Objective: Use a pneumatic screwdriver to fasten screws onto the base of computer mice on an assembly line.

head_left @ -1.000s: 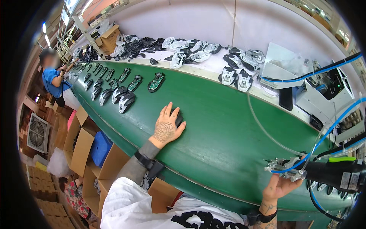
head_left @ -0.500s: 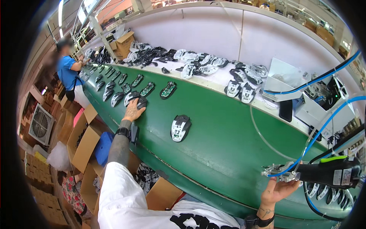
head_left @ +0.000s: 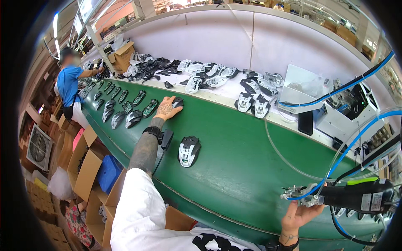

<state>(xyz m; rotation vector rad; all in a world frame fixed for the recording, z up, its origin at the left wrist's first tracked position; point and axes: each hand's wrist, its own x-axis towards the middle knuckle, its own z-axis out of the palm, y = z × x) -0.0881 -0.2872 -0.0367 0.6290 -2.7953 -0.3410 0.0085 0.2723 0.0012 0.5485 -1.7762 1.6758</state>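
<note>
My left hand (head_left: 168, 108) reaches to the far side of the green belt, its fingers closed over a dark computer mouse (head_left: 179, 101); the palm hides much of it. Nearer me lies a single black-and-white mouse (head_left: 189, 151) with an opening in its white shell. Over on the right, my right hand (head_left: 299, 215) grips the metal front end of a black power screwdriver (head_left: 351, 197) with a green lever and a blue hose. Left of my left hand sit mouse bases with bare green circuit boards (head_left: 150, 108) and several covered mice (head_left: 134, 119).
Mouse shells (head_left: 194, 83) lie along the white ledge behind the belt (head_left: 234, 142). White boxes (head_left: 299, 88) and a black phone (head_left: 305, 122) stand at the right, near hanging hoses. Cardboard boxes (head_left: 90, 163) flank the belt's near side. A person in blue (head_left: 69, 83) works far left.
My left hand has moved right and slightly away, with a mouse under it, to where an uncovered circuit-board base lay. My right hand keeps its grip on the screwdriver. The whole view has shifted somewhat.
</note>
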